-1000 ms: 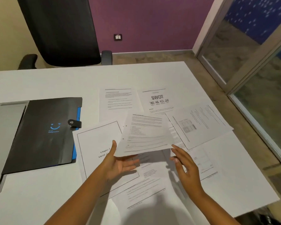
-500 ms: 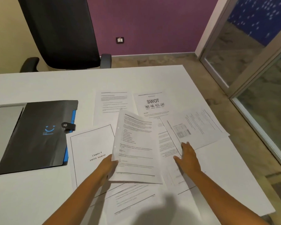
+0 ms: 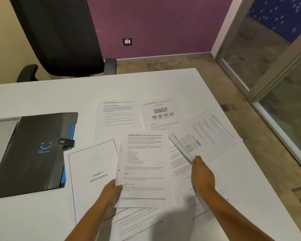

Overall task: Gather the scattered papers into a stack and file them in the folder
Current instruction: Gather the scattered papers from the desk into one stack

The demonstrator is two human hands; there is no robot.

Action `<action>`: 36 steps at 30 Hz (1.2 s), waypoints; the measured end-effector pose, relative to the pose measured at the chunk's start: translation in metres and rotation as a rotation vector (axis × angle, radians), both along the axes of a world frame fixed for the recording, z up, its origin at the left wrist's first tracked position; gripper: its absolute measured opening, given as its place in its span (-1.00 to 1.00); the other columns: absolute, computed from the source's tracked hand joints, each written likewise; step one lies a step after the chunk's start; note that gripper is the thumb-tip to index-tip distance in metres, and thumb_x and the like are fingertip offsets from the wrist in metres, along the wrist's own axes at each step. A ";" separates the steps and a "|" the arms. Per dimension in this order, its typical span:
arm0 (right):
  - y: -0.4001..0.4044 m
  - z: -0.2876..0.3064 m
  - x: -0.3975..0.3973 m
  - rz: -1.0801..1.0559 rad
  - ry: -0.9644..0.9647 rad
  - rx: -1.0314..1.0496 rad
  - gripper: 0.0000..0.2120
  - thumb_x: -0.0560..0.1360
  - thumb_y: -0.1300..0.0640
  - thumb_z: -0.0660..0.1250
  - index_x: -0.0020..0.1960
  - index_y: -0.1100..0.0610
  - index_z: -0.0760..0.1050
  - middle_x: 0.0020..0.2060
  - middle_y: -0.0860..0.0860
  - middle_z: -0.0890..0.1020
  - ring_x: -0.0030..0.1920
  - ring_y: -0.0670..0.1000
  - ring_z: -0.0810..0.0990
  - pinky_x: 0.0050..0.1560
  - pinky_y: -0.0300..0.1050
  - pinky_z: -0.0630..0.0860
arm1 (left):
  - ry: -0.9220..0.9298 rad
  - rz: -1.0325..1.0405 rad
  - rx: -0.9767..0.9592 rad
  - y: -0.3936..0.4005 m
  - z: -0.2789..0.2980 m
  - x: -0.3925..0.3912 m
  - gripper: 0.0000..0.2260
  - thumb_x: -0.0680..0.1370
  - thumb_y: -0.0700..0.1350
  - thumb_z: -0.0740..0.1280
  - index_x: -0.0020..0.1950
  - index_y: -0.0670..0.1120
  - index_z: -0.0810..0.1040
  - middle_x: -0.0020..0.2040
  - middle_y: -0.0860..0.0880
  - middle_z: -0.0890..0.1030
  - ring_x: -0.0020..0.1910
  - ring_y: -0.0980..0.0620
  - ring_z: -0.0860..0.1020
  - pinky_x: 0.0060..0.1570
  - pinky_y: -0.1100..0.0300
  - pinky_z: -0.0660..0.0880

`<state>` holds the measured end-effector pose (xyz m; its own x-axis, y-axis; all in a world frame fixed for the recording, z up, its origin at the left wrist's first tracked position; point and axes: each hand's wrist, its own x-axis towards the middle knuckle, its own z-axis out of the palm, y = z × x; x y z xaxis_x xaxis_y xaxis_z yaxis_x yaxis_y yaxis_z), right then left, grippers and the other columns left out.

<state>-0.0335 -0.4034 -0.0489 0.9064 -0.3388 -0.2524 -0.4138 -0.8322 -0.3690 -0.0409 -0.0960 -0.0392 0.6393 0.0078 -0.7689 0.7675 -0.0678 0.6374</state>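
Note:
Several printed sheets lie scattered on the white table (image 3: 42, 94). My left hand (image 3: 112, 192) grips the lower left edge of one text sheet (image 3: 144, 169), held upright above the others. My right hand (image 3: 201, 174) lifts the near corner of a sheet with a small table (image 3: 205, 134) printed on it; whether the fingers pinch it I cannot tell. A "Chapter 4 SWOT Analysis" page (image 3: 94, 174) lies left of my hands, and a "SWOT" page (image 3: 161, 113) and another text page (image 3: 117, 113) lie farther back. The black folder (image 3: 33, 153) with a snap strap rests shut at the left.
A grey tray or laptop edge (image 3: 0, 136) sits under the folder at the far left. A black office chair (image 3: 59, 35) stands behind the table. The table's right edge runs close to a glass partition (image 3: 276, 66).
My left hand turned the held sheet from tilted to upright and drew it nearer. My right hand moved forward to the tabled sheet, and that sheet's near corner now rises off the pile.

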 end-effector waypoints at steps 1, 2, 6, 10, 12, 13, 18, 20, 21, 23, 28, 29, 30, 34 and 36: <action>0.004 0.007 -0.002 0.018 -0.026 0.065 -0.68 0.59 -0.10 0.06 0.20 0.01 0.44 0.12 -0.04 0.58 0.01 0.00 0.50 0.10 -0.09 0.44 | -0.002 0.001 -0.002 0.000 0.000 0.000 -0.89 0.55 -0.27 0.22 -0.04 -0.13 0.53 -0.16 -0.03 0.65 -0.23 0.02 0.64 -0.35 0.20 0.54; 0.008 0.011 -0.004 0.035 -0.052 0.106 -0.62 0.56 -0.18 0.08 0.26 -0.05 0.44 0.15 -0.11 0.55 0.09 -0.05 0.50 0.12 -0.15 0.39 | 0.007 0.004 -0.016 0.000 0.000 0.000 -0.88 0.57 -0.21 0.21 0.01 -0.13 0.54 -0.16 -0.03 0.66 -0.21 0.02 0.64 -0.32 0.19 0.55; 0.026 0.011 -0.027 0.250 -0.059 0.101 -0.56 0.52 -0.29 0.04 0.24 -0.13 0.49 0.15 -0.15 0.58 0.11 -0.06 0.54 0.11 -0.20 0.41 | 0.097 0.122 -0.205 0.001 -0.004 -0.002 -0.65 0.61 0.08 0.07 0.00 -0.07 0.58 -0.19 -0.04 0.72 -0.22 -0.03 0.69 -0.37 0.15 0.60; 0.039 -0.005 -0.059 0.545 -0.082 0.080 -0.66 0.58 -0.12 0.10 0.30 -0.15 0.46 0.23 -0.21 0.54 0.23 -0.15 0.50 0.28 -0.27 0.36 | 0.194 0.166 -0.286 0.003 -0.005 0.001 -0.45 0.48 0.32 0.05 0.03 -0.07 0.59 -0.11 -0.13 0.71 -0.15 -0.15 0.68 -0.28 -0.02 0.61; 0.042 -0.008 -0.068 0.566 -0.115 0.167 -0.65 0.56 0.12 0.25 0.33 0.03 0.45 0.25 -0.06 0.56 0.23 -0.08 0.55 0.29 -0.25 0.43 | 0.209 0.164 -0.288 0.003 -0.004 0.003 -0.40 0.42 0.38 0.06 0.04 -0.06 0.59 -0.09 -0.17 0.71 -0.14 -0.18 0.68 -0.28 -0.06 0.60; 0.041 -0.014 -0.072 0.619 -0.156 0.215 -0.63 0.48 0.19 0.36 0.29 0.11 0.50 0.19 0.00 0.61 0.17 -0.05 0.61 0.21 -0.22 0.51 | 0.212 0.165 -0.301 0.003 -0.005 0.004 -0.40 0.42 0.39 0.07 0.05 -0.05 0.58 -0.09 -0.17 0.71 -0.13 -0.19 0.68 -0.27 -0.09 0.60; 0.038 -0.020 -0.078 0.599 0.078 0.277 -0.58 0.58 -0.21 -0.01 0.38 -0.17 0.34 0.41 -0.25 0.33 0.41 -0.23 0.27 0.44 -0.27 0.18 | 0.180 0.156 -0.283 -0.004 0.012 0.008 -0.70 0.53 0.13 0.24 0.02 -0.08 0.55 -0.18 -0.16 0.69 -0.17 -0.20 0.63 -0.34 -0.07 0.60; 0.035 -0.017 -0.073 0.678 0.165 0.166 -0.58 0.54 -0.27 0.01 0.34 -0.20 0.32 0.45 -0.29 0.19 0.47 -0.21 0.09 0.45 -0.14 0.14 | 0.131 0.059 -0.111 -0.008 0.019 0.011 -0.80 0.54 -0.15 0.24 0.11 -0.20 0.50 -0.08 -0.22 0.64 -0.13 -0.21 0.60 -0.21 -0.04 0.59; 0.033 -0.013 -0.072 0.698 0.144 0.160 -0.55 0.50 -0.34 0.02 0.32 -0.21 0.32 0.43 -0.33 0.16 0.46 -0.23 0.03 0.45 -0.10 0.14 | 0.111 -0.006 -0.014 -0.009 0.022 0.012 -0.76 0.53 -0.26 0.21 0.18 -0.24 0.47 0.04 -0.26 0.60 -0.02 -0.25 0.58 -0.05 -0.10 0.56; 0.033 -0.004 -0.070 0.604 0.057 0.284 -0.51 0.48 -0.37 0.03 0.33 -0.21 0.31 0.39 -0.33 0.24 0.45 -0.22 0.09 0.46 -0.11 0.19 | 0.049 -0.106 0.045 -0.008 0.027 0.012 -0.66 0.50 -0.38 0.14 0.28 -0.27 0.41 0.20 -0.28 0.53 0.14 -0.28 0.53 0.17 -0.15 0.47; 0.040 0.018 -0.035 -0.047 -0.105 0.592 -0.46 0.53 0.03 0.28 0.45 0.06 0.18 0.41 0.03 0.35 0.41 0.07 0.33 0.35 0.03 0.38 | -0.084 -0.164 -0.025 0.002 0.028 0.002 -0.66 0.56 -0.30 0.15 0.34 -0.14 0.41 0.23 -0.15 0.56 0.16 -0.13 0.56 0.20 -0.03 0.48; 0.043 0.021 -0.026 -0.101 -0.091 0.603 -0.38 0.52 0.05 0.30 0.49 0.09 0.10 0.46 0.06 0.27 0.45 0.09 0.27 0.40 0.07 0.33 | -0.104 -0.169 -0.048 0.005 0.029 0.000 -0.67 0.57 -0.27 0.15 0.32 -0.12 0.42 0.21 -0.12 0.58 0.14 -0.10 0.57 0.19 -0.02 0.49; 0.045 0.024 -0.020 -0.126 -0.087 0.600 -0.31 0.52 0.04 0.31 0.51 0.11 0.03 0.49 0.07 0.21 0.47 0.09 0.21 0.44 0.07 0.25 | -0.118 -0.170 -0.076 0.007 0.029 -0.001 -0.69 0.58 -0.25 0.16 0.31 -0.10 0.44 0.19 -0.10 0.60 0.13 -0.09 0.59 0.18 -0.04 0.50; 0.043 0.035 0.000 -0.221 -0.125 0.517 -0.21 0.48 -0.08 0.34 0.52 0.14 -0.02 0.49 0.11 0.21 0.47 0.16 0.20 0.46 0.07 0.20 | -0.173 -0.140 -0.146 0.010 0.033 -0.003 -0.73 0.59 -0.23 0.18 0.26 -0.06 0.47 0.14 -0.08 0.63 0.12 -0.10 0.60 0.18 -0.09 0.49; 0.035 0.041 0.009 -0.294 -0.119 0.546 -0.25 0.48 -0.13 0.32 0.50 0.11 0.05 0.45 0.13 0.30 0.41 0.19 0.31 0.41 0.08 0.29 | -0.190 -0.114 -0.185 0.010 0.034 -0.003 -0.73 0.58 -0.24 0.18 0.26 -0.07 0.47 0.13 -0.08 0.63 0.12 -0.10 0.59 0.16 -0.05 0.50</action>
<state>-0.0240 -0.3686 -0.0084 0.8275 -0.4289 -0.3623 -0.5264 -0.3683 -0.7663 -0.0439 -0.0860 -0.0050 0.7609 -0.2011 -0.6169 0.6271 -0.0159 0.7787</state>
